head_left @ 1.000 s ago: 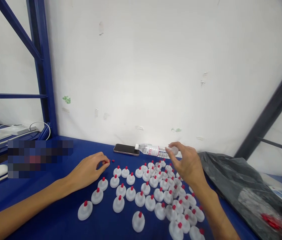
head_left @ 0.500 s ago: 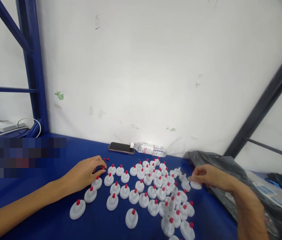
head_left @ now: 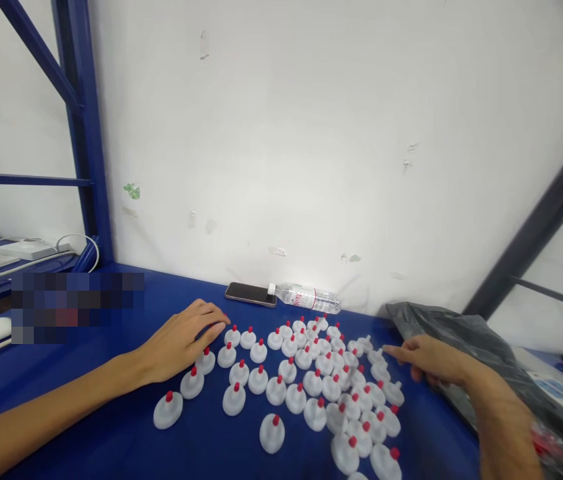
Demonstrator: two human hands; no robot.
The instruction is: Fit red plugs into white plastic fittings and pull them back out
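Observation:
Many round white nozzle lids (head_left: 272,435) with small red tips stand in loose rows and a cluster on the blue table. My left hand (head_left: 181,343) lies at the left end of the rows, fingers stretched out with a gap between thumb and forefinger. By its fingertips a small red tip (head_left: 226,318) shows; whether the fingers touch it I cannot tell. My right hand (head_left: 431,360) is at the right side of the cluster, forefinger extended and the other fingers loosely bent, holding nothing visible. Near its forefinger are several white lids without red tips (head_left: 377,357); another bare lid (head_left: 394,393) lies just below.
A dark phone (head_left: 251,294) and a clear plastic bottle (head_left: 306,298) lie against the wall at the back. A black plastic bag (head_left: 441,320) covers the right side. Blue shelf posts (head_left: 90,133) and white cables (head_left: 74,237) are on the left.
My right hand has let go of a white lid, which now rests on the table. My left hand has opened out and its fingertips have moved forward toward the red tips. The view has shifted slightly.

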